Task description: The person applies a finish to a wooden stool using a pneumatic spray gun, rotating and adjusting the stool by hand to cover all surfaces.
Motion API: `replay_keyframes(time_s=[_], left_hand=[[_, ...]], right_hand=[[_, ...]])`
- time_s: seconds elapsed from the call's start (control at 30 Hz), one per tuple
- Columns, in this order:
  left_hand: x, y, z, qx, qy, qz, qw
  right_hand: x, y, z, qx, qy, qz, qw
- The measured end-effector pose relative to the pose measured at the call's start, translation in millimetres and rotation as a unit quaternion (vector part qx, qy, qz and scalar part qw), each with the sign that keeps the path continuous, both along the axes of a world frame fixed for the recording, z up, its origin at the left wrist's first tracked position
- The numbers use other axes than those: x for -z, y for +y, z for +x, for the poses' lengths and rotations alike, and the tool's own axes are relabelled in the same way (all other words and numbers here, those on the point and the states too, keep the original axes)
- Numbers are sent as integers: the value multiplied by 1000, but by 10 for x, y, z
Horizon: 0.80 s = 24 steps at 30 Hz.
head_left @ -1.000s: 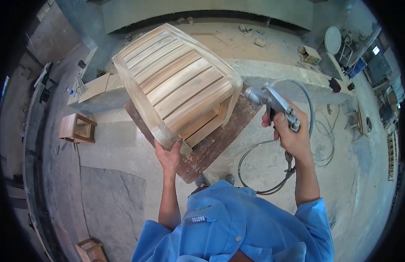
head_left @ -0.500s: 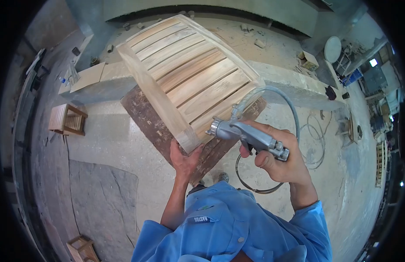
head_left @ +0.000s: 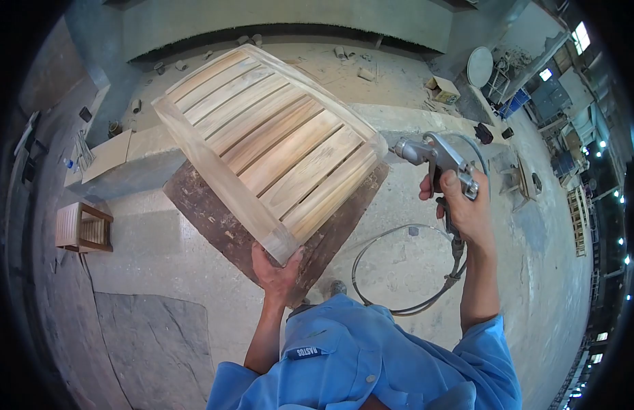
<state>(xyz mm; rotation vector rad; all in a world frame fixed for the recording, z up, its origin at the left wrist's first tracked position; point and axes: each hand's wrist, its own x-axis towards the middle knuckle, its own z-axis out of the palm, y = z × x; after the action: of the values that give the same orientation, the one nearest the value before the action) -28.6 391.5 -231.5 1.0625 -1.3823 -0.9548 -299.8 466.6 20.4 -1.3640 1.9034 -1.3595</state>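
Gripping slatted wooden stool [head_left: 269, 147] by one corner, left hand [head_left: 278, 273] could lose it; right hand [head_left: 460, 205] clamps spray gun [head_left: 433, 156], whose hose [head_left: 399, 273] beside the stool may snag.

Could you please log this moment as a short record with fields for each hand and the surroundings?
Left hand: grips the near corner of the slatted wooden piece, tilted above a stained board.
Right hand: shut on the spray gun, nozzle beside the piece's right corner.
Hose: loops on the floor.
Nearby: small wooden stool at left.

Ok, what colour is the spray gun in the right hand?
Silver-grey metal spray gun, seen in the head view.
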Motion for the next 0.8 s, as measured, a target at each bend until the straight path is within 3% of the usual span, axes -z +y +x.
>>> replay_keyframes(time_s=[0.33,0.57,0.6,0.73,0.8], left_hand=[[25,-33,74,17,-65,-6,998],[-100,-158,130,36,-126,-82,988],[-92,-168,127,32,-127,-87,988],[-79,-202,108,30,-126,-105,986],[-66,-203,110,34,-127,-113,985]], right_hand=[[-80,-54,466,-110,-55,-18,992],[-24,-179,347,-14,44,13,999],[-87,-130,425,-38,14,51,998],[-13,-83,780,-186,-103,19,977],[47,-134,915,-169,-87,-3,982]])
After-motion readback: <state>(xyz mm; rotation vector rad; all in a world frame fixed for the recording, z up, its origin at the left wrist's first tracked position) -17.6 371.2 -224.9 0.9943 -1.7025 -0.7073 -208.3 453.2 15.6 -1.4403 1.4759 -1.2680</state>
